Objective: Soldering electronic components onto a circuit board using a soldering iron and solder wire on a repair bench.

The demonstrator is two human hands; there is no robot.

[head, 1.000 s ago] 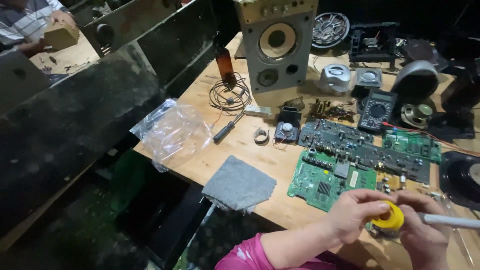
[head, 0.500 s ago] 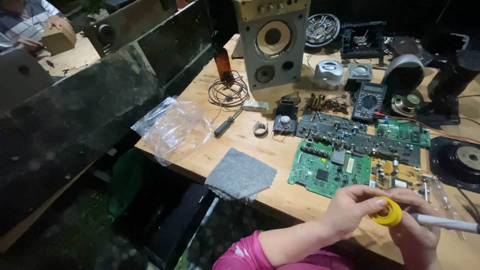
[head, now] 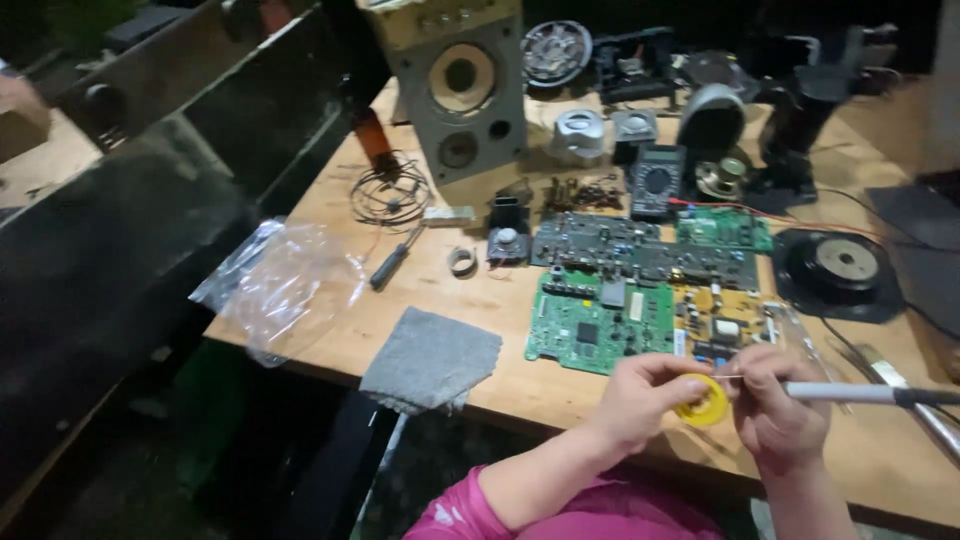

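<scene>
Cluttered wooden workbench [head: 500, 395], dark room.

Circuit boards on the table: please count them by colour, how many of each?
Green: 2, the large board near the hands and a smaller one farther back
Dark grey: 1 long board
Yellowish: 1
Total: 4

Both hands low and close together, left hand [head: 645, 398] fingers pinched, right hand [head: 775, 410] curled shut

On the surface [head: 560, 385], the circuit board [head: 600, 322] lies centre; the cloth [head: 432, 358] at nine o'clock, the multimeter [head: 655, 180] at twelve, the speaker cabinet [head: 460, 85] at eleven behind.
</scene>
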